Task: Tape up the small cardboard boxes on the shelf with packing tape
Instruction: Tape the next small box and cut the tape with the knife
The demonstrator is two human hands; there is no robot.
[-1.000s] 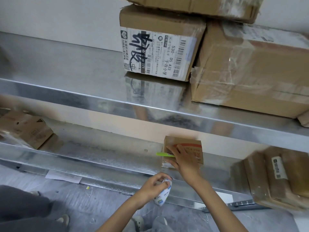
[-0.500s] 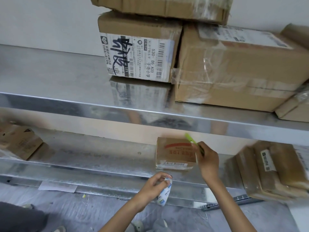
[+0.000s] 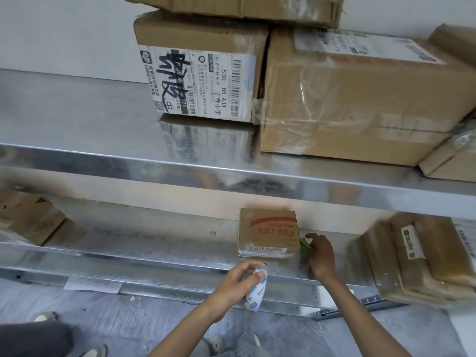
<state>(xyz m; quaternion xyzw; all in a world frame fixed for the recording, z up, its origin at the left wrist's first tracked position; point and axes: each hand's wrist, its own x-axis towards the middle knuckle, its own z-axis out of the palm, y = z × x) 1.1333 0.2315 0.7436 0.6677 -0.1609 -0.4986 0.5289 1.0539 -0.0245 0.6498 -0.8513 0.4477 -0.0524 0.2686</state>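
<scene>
A small cardboard box (image 3: 268, 231) with red print and a barcode label stands on the lower metal shelf (image 3: 144, 249). My right hand (image 3: 320, 255) rests on the shelf just right of the box, closed on a green cutter (image 3: 305, 244) whose tip touches the box's lower right corner. My left hand (image 3: 235, 284) hovers in front of the shelf edge, gripping a roll of packing tape (image 3: 256, 292) with a white printed core.
Large taped boxes (image 3: 355, 99) and a labelled box (image 3: 201, 73) sit on the upper shelf (image 3: 77, 155). A stack of boxes (image 3: 417, 256) stands at the right of the lower shelf, another box (image 3: 28, 217) at the left. My shoes and grey floor lie below.
My right hand moved off the box front, swung up past its right top corner, then dropped down to the shelf beside the box's lower right corner with the cutter. The left hand barely moved.
</scene>
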